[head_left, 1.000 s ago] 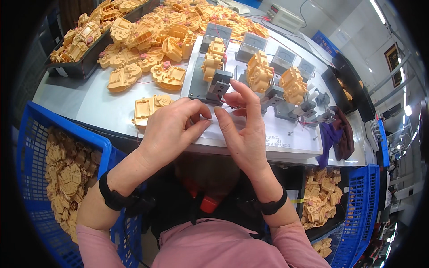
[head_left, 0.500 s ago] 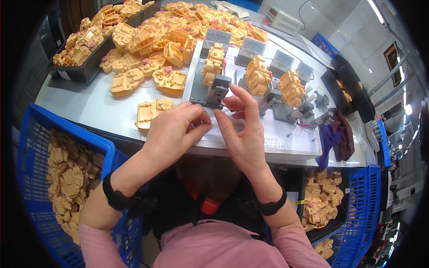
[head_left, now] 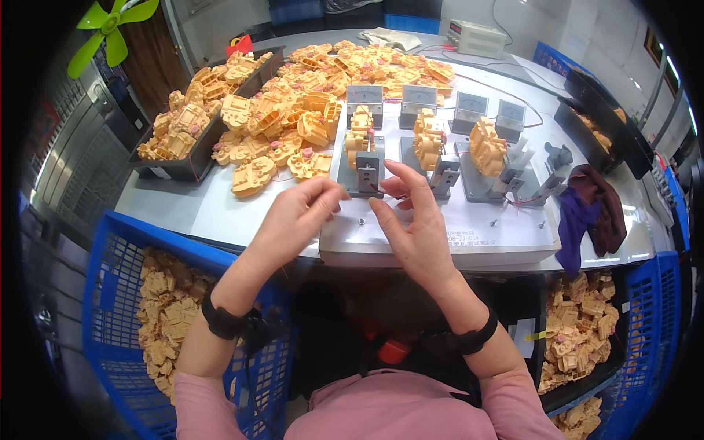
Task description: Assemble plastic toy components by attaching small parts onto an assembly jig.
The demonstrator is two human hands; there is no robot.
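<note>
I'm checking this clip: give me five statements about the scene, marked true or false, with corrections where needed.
1. Three yellow housings are mounted in a row on the white board. True.
2. The right hand has its thumb and index fingertips pressed together. False: the two tips are apart.
3. Four meters stand behind the mounted housings. True.
4. The purple cloth lies to the left of the board. False: it lies to the right.
5. The basket by the left forearm is green. False: it is blue.
</note>
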